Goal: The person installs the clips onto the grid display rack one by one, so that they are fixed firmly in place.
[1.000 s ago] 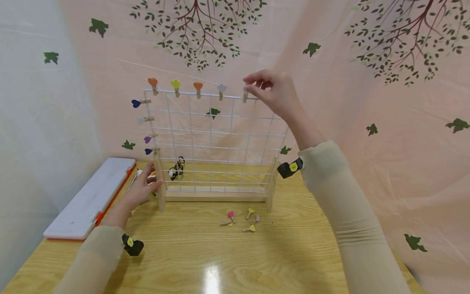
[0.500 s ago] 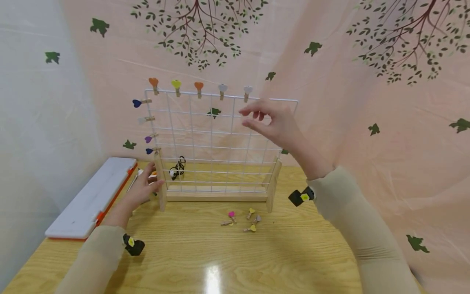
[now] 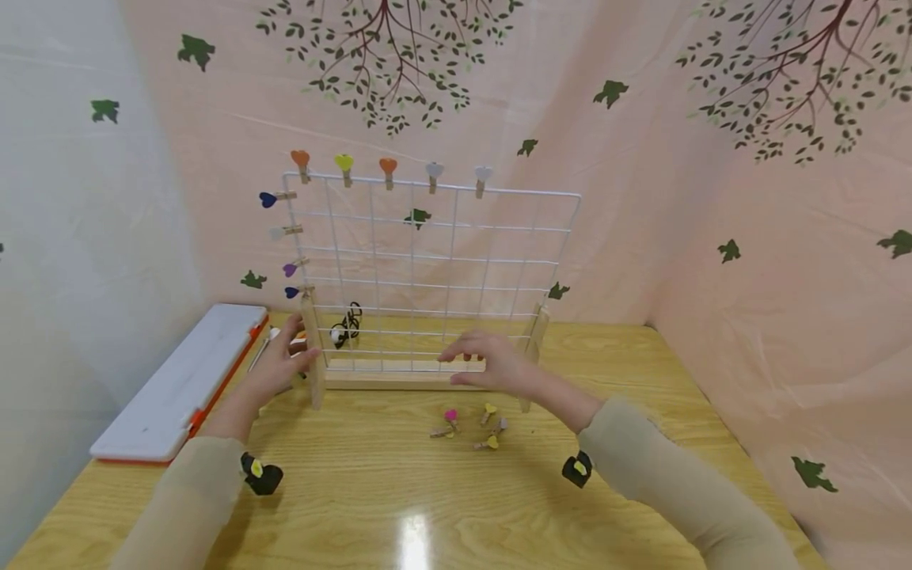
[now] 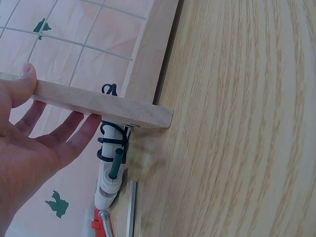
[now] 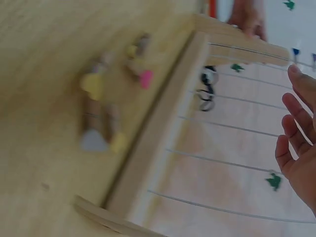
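A white wire grid [image 3: 431, 257] stands upright in a wooden stand [image 3: 420, 381]. My left hand [image 3: 274, 368] holds the stand's left post [image 4: 94, 101], thumb on one side and fingers on the other. Heart-topped clothespins sit along the grid's top bar, among them a pale one [image 3: 481, 180] and a yellow one [image 3: 344, 168]. More are clipped down the left side, such as a dark blue one [image 3: 271, 199]. Holding nothing, my right hand [image 3: 502, 368] is in front of the grid's lower right, its fingers loosely bent. Below it several loose clothespins lie on the table, including a pink one [image 3: 451, 416].
To the left lies a white case [image 3: 181, 380] with orange latches. A white tool with a black cord [image 4: 112, 148] and a metal rod [image 4: 132, 210] lie beside the left post. A printed cloth [image 3: 613, 237] hangs behind the wooden table [image 3: 342, 491].
My right hand has let go of the pale clothespin on the top bar and come down towards the loose ones. My left hand has stayed on the post.
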### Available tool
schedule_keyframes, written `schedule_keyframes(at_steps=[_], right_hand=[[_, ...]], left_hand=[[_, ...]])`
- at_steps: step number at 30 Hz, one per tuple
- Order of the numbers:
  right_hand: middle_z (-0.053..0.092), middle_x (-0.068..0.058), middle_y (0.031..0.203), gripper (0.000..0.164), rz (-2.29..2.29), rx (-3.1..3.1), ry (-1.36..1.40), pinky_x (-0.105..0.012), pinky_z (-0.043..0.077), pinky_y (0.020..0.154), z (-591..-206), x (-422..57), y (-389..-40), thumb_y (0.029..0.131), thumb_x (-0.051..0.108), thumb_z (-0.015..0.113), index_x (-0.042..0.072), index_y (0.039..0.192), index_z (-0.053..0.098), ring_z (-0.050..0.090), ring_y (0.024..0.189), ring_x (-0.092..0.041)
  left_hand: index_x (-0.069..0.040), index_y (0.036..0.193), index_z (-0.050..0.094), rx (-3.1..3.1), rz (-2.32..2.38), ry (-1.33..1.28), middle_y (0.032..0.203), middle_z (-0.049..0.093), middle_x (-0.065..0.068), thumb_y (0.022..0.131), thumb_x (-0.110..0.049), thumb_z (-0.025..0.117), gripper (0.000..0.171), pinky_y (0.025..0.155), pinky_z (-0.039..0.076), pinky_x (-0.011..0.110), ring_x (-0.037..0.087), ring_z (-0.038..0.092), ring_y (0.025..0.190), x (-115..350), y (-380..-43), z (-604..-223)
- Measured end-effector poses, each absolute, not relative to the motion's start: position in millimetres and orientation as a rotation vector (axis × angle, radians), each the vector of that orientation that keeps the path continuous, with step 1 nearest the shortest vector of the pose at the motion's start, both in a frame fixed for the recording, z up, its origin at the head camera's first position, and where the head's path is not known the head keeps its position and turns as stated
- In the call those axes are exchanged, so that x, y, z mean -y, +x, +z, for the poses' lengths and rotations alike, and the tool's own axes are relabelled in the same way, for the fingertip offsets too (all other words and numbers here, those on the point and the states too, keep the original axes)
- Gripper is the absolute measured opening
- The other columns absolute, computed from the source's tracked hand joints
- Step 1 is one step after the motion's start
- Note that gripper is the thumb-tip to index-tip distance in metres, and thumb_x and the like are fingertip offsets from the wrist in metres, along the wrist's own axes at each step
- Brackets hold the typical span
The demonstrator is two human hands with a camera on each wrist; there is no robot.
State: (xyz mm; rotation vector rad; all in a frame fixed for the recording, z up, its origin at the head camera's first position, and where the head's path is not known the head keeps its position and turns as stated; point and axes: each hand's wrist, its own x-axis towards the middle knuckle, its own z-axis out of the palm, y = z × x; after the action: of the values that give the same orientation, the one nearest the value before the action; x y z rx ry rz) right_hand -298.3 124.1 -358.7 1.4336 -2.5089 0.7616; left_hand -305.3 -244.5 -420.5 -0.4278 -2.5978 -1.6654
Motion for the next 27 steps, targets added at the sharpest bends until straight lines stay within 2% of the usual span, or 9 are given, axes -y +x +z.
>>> schedule_keyframes(at_steps=[6, 10, 19, 27], right_hand=[[0.058, 0.008, 0.105, 0.031, 0.76, 2.676, 1.462, -0.033, 0.048, 0.08, -408.1, -124.0, -298.0, 0.077, 0.025, 0.069, 0.016, 0.106, 0.064, 0.051, 0.098, -0.011], [0.059, 0.007, 0.103, 0.028, 0.73, 2.661, 1.502, -0.031, 0.046, 0.084, -434.1, -124.3, -300.1, 0.075, 0.021, 0.072, 0.015, 0.101, 0.067, 0.051, 0.099, -0.01], [0.056, 0.009, 0.096, 0.024, 0.598, 2.651, 1.587, -0.02, 0.042, 0.08, -462.6, -125.1, -305.5, 0.074, 0.032, 0.071, 0.02, 0.094, 0.068, 0.049, 0.089, -0.004], [0.054, 0.01, 0.087, 0.009, 0.684, 2.671, 1.624, -0.014, 0.042, 0.073, -467.1, -122.4, -307.0, 0.076, 0.027, 0.071, 0.02, 0.08, 0.066, 0.047, 0.083, -0.001]], left_hand=[[-0.024, 0.144, 0.002, 2.605, -1.669, -0.419, 0.144, 0.018, 0.02, 0.092, -0.023, 0.048, 0.07, 0.082, 0.045, 0.053, 0.045, 0.034, 0.121, 244.6, -306.6, -420.9], [-0.023, 0.144, 0.002, 2.603, -1.672, -0.423, 0.144, 0.017, 0.019, 0.092, -0.024, 0.048, 0.07, 0.083, 0.045, 0.053, 0.045, 0.034, 0.121, 245.0, -307.3, -421.5], [-0.023, 0.144, 0.003, 2.592, -1.675, -0.438, 0.144, 0.017, 0.02, 0.092, -0.023, 0.048, 0.069, 0.082, 0.046, 0.052, 0.046, 0.034, 0.12, 245.1, -307.9, -422.5], [-0.024, 0.144, 0.002, 2.606, -1.671, -0.428, 0.145, 0.017, 0.019, 0.092, -0.025, 0.048, 0.07, 0.083, 0.045, 0.053, 0.045, 0.033, 0.121, 245.3, -307.1, -422.7]])
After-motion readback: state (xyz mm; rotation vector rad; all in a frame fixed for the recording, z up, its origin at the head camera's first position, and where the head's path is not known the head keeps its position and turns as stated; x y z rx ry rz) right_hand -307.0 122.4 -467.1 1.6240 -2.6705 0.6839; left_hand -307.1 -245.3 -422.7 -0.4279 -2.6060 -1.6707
